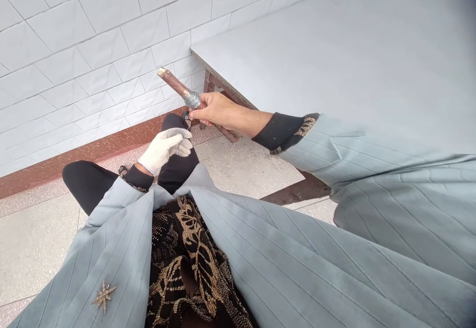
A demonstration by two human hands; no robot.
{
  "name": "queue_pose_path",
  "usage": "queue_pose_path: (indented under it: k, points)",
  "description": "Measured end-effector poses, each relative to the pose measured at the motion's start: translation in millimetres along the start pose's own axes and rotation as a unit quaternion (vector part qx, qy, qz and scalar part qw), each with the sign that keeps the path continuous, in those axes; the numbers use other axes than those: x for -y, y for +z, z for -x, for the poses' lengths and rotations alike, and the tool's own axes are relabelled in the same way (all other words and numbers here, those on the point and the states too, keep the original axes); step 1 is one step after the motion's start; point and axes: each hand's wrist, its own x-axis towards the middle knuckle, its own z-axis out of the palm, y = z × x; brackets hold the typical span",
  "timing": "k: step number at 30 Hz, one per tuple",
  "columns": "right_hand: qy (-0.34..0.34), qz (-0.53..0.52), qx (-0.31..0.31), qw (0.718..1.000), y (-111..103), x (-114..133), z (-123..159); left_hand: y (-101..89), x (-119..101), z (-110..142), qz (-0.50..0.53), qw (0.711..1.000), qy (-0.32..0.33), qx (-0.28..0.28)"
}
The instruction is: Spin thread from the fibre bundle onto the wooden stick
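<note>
— Hands first: what is each one doing?

— Right hand (213,110) is bare and wrapped around a brown stick (177,89), fingers clenched on it just below a band of grey thread (192,99) wound round the shaft. The stick tilts up and to the left, its pale cut tip toward the tiled wall (92,45).

— And the other?

— Left hand (165,147) wears a white glove. Its fingers are curled together, pinched at the tips. A thin strand seems to run from the wound thread down toward those fingertips, but it is too fine to say for certain that they grip it.

— Where does the stick sit relative to the body?

— Out in front, above the knees, in mid-air. The gloved hand is just below and to the left of the bare one, near but apart from it.

— What surrounds them?

— Grey striped fabric (297,268) spreads over the lap and along the right sleeve, which ends in a black cuff (282,130) with gold trim. A black and gold patterned cloth (189,258) lies down the middle of the lap. A small gold star brooch (103,295) is pinned on the fabric at lower left. Black trouser legs (89,181) stretch out over a speckled floor (33,238).

— Anything to the right?

— A grey-topped table (334,45) on a reddish wooden frame, with the bare hand just before its near corner.
</note>
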Motion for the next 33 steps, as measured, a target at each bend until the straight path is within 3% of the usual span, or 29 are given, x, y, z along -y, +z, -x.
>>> queue_pose_path:
  k: [7,14,21,24,27,30,33]
  points:
    - [0.017,0.04,-0.023,0.999,3,3,2,8.2,-8,6,-0.049,0.998,0.038,-0.011]
    - [-0.002,0.016,0.042,0.999,4,5,6,9.5,-5,4,-0.042,0.998,0.034,-0.037]
    - [0.019,-0.044,0.081,0.996,5,13,13,14.7,-4,3,-0.115,0.982,0.108,-0.106]
    - [0.045,-0.091,0.079,0.992,8,11,13,16.1,-4,3,-0.255,0.939,0.161,-0.163]
    - [0.072,-0.142,0.079,0.984,13,5,11,13.9,-1,1,-0.425,0.851,0.203,-0.231]
    - [0.103,-0.166,0.083,0.977,19,2,11,11.1,4,-2,-0.529,0.774,0.221,-0.27]
    - [0.12,-0.176,0.09,0.973,22,4,13,11.7,6,-5,-0.572,0.739,0.199,-0.295]
